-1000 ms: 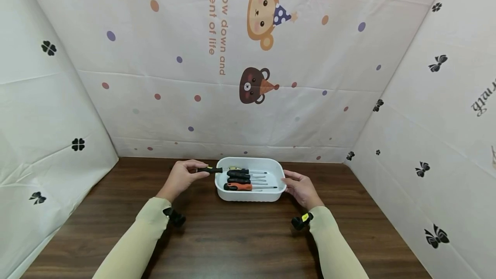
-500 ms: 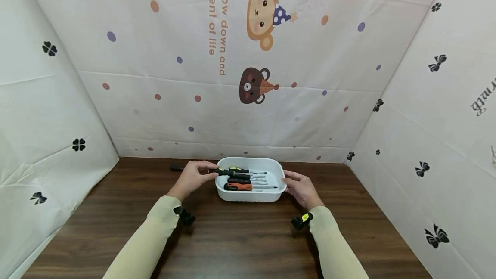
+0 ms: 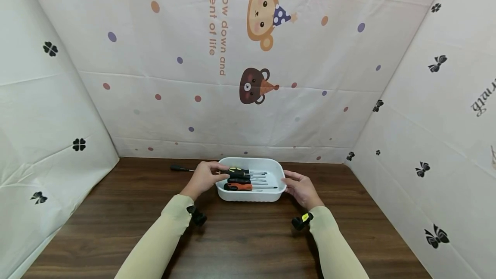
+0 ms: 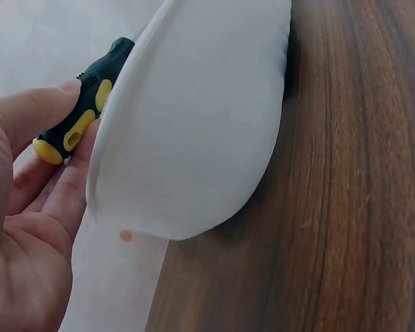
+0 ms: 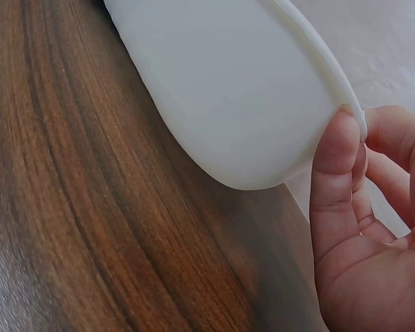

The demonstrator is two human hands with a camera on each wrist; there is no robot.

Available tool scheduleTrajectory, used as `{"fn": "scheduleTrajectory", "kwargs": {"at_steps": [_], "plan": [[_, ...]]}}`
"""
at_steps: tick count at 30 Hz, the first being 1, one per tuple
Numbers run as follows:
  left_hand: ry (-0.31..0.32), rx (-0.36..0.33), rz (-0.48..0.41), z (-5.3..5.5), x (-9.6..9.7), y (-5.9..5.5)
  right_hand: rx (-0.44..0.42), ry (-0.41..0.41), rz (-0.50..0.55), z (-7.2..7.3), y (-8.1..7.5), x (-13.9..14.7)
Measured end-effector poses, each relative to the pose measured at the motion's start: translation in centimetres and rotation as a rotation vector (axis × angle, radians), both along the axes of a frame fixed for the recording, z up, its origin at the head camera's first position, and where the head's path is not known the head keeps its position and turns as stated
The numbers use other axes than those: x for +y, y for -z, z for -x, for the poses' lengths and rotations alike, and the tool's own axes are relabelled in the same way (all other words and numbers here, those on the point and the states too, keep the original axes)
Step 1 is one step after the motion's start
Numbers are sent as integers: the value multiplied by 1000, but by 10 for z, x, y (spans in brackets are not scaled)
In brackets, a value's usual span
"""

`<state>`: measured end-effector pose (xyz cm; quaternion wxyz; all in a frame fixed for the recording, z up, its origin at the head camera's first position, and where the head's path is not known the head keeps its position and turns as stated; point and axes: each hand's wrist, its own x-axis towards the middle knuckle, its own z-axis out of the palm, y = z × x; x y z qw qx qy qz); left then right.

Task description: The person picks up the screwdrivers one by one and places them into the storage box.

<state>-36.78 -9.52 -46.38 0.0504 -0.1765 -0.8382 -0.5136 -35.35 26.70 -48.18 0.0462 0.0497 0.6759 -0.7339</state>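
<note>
In the left wrist view my left hand pinches a screwdriver by its dark green and yellow handle, right at the rim of a white plastic tray. The head view has that left hand at the tray's left end, its fingertips over the rim. Several other screwdrivers lie inside, their shafts pointing right; the nearest has an orange and black handle. At the opposite end my right hand grips the rim between thumb and fingers, as the right wrist view confirms.
Left of the tray, a black-handled screwdriver lies on the dark wooden table, its shaft partly behind my left hand. Printed white cloth hangs at the back and along both sides.
My left hand has moved right with the screwdriver, from beside the tray to over its left rim. The black-handled screwdriver on the table has come into view behind it. My right hand stays put.
</note>
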Motion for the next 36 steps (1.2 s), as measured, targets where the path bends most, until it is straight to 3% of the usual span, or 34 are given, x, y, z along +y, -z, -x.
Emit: {"fn": "scheduleTrajectory", "kwargs": {"at_steps": [10, 14, 24, 36], "plan": [[-6, 33, 61, 7, 15, -3, 9, 0, 15, 1, 0, 1], [0, 50, 114, 8, 20, -5, 4, 3, 9, 0, 0, 1], [-3, 15, 219, 8, 35, -13, -9, 15, -7, 0, -1, -1], [26, 56, 388, 12, 44, -14, -4, 4, -9, 0, -1, 0]]}}
